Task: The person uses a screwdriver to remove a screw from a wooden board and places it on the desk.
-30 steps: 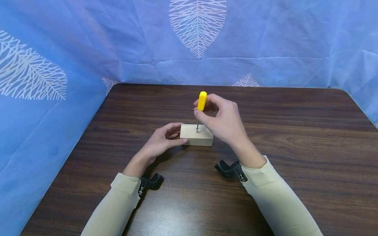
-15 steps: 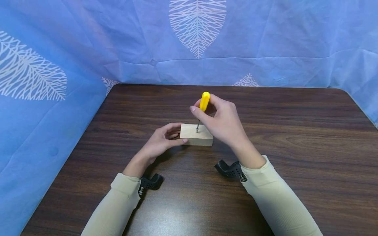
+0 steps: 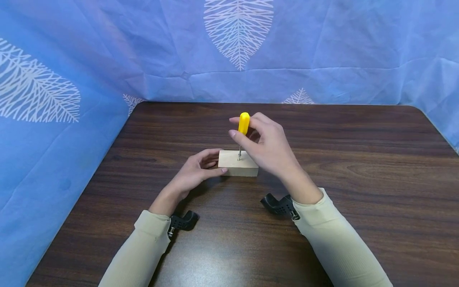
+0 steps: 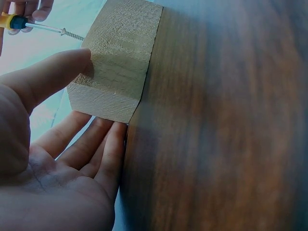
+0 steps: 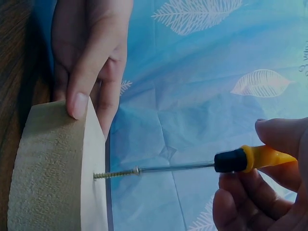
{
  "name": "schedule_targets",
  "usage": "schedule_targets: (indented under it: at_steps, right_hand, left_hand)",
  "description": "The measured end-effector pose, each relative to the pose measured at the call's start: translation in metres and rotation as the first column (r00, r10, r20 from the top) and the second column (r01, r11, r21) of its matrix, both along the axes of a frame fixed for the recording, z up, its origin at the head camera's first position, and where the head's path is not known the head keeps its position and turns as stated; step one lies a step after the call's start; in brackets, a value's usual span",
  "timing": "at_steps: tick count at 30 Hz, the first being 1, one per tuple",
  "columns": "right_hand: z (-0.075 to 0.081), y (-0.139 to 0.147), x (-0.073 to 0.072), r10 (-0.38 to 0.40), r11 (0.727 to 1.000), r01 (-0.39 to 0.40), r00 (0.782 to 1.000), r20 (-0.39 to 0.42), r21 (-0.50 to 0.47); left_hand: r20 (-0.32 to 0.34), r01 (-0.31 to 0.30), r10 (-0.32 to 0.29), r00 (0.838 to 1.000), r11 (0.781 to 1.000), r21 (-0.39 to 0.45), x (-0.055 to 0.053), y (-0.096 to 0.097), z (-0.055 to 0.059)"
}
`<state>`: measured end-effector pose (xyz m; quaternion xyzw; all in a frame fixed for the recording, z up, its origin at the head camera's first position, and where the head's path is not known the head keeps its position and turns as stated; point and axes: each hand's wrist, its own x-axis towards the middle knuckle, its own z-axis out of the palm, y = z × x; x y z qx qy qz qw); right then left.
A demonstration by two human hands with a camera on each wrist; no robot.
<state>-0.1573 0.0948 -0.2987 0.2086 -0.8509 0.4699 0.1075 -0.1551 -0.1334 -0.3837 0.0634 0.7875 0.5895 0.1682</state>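
- Head view: your wooden block [image 3: 237, 166] sits flat on the worktop [image 3: 358, 167], mid-scene, with the screwdriver [image 3: 244, 123] standing over it, tip down.
- Your left hand [image 3: 195, 169] pinches the block's left end, thumb on the near face, fingers towards the far side.
- Your right hand [image 3: 270, 139] loosely grips the yellow handle between thumb and curled fingers, thumb and index tips reaching past it to the left.
- What has just changed: half a second ago the handle leaned to the right; now it stands nearly upright, and your index finger extends further left. Block and left hand stay in place.
- For the work, this looks like a fresh hold between turns, with the tool better lined up over the screw [image 5: 118, 173]; you cannot tell the turning direction.
- Much thread shows above the wood, so the screw appears only shallowly set, and a leaning shaft could slip off its head.
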Motion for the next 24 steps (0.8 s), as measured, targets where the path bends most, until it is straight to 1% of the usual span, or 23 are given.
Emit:
schedule_targets:
  at_steps: [6,10,14,18,24]
  right_hand:
    - [0.0005,0.0001,0.0014,-0.018,1.000,0.018,0.999,-0.041,0.011]
    - [0.0021,0.0011,0.0027,-0.021,1.000,0.022,0.999,-0.040,0.010]
    - [0.0043,0.0026,0.0040,-0.015,1.000,0.015,1.000,-0.023,0.002]
    - [0.0060,0.0033,0.0051,-0.009,0.999,0.009,1.000,0.006,-0.031]
    - [0.0078,0.0037,0.0065,0.008,0.997,-0.001,0.997,0.082,-0.080]
  left_hand:
    - [0.004,-0.004,0.004,1.000,1.000,-0.008,-0.0002,0.0001,-0.0007]
    - [0.005,-0.002,0.002,1.000,1.000,-0.006,-0.0002,0.0002,-0.0007]
    - [0.008,-0.006,0.006,1.000,1.000,-0.011,-0.0005,0.0002,-0.0008]
    - [0.011,-0.006,0.006,1.000,1.000,-0.009,-0.0005,0.0001,-0.0008]
    - [0.017,-0.006,0.006,1.000,1.000,-0.009,-0.0002,0.0003,-0.0006]
